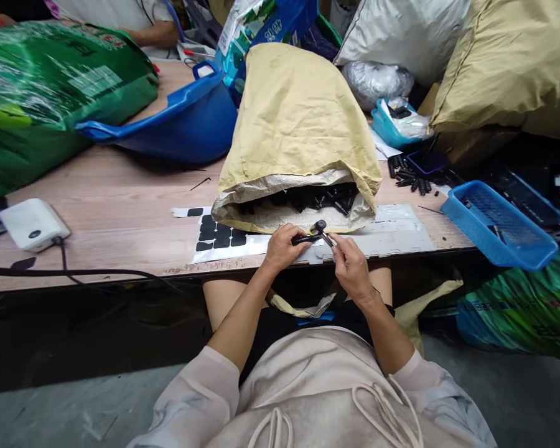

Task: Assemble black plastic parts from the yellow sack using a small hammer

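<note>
My left hand (284, 246) is closed around one end of a slim black handle-like part (307, 238) at the table's front edge. Thumb and fingers of my right hand (352, 266) pinch a thin, shiny rod-like piece (328, 239). Where the two pieces meet sits a round black head (320, 225); whether they are joined I cannot tell. Just beyond my hands lies a yellow woven sack (303, 118), its mouth facing me, with many black parts (317, 198) inside. Under my hands are flat grey cardboard (396, 233) and a white sheet with black square stickers (221, 233).
A blue basin (168, 134) and a green sack (60, 93) stand at left, near a white box (34, 224) with a cable. To the right are a blue basket (499, 224) and loose black parts (413, 177). Another person's arm (156, 35) shows at the back left.
</note>
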`<state>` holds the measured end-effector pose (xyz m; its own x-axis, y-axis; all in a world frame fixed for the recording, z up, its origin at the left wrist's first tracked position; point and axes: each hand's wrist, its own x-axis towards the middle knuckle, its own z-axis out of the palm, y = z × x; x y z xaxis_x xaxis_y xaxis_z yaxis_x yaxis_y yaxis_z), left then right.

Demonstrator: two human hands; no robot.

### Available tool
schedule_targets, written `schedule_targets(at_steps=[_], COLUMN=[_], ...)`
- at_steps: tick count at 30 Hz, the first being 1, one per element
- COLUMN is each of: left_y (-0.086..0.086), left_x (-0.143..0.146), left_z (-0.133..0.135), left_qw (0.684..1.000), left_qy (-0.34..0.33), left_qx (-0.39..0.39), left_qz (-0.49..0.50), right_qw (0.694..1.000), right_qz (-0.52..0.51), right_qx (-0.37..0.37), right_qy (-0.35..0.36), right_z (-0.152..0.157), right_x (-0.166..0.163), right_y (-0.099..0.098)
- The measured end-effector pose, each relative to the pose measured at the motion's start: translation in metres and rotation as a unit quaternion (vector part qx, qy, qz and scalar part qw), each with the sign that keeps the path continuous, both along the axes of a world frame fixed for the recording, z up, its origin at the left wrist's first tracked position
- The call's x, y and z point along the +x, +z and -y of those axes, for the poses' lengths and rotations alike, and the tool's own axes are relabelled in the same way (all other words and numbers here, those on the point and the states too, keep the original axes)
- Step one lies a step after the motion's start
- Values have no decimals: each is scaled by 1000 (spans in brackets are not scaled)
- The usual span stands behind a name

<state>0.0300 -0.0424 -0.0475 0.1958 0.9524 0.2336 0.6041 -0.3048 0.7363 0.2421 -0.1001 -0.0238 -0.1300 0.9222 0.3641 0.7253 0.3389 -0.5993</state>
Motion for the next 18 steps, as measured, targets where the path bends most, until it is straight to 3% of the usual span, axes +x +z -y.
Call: schedule_targets(at_steps=[8, 18], left_y=[-1, -1], left_x=[1, 2], left_z=[-2, -3], left_qw=[1000, 1000], left_qy=[9, 10], left_qx=[-23, -17], left_qz=[2, 1], right_qw=[994, 990], right_qz=[106, 137], right_qx=[-29, -20], right_qy=[6, 0], right_z=[7, 7], right_x=[-11, -14], right_y=[-4, 0])
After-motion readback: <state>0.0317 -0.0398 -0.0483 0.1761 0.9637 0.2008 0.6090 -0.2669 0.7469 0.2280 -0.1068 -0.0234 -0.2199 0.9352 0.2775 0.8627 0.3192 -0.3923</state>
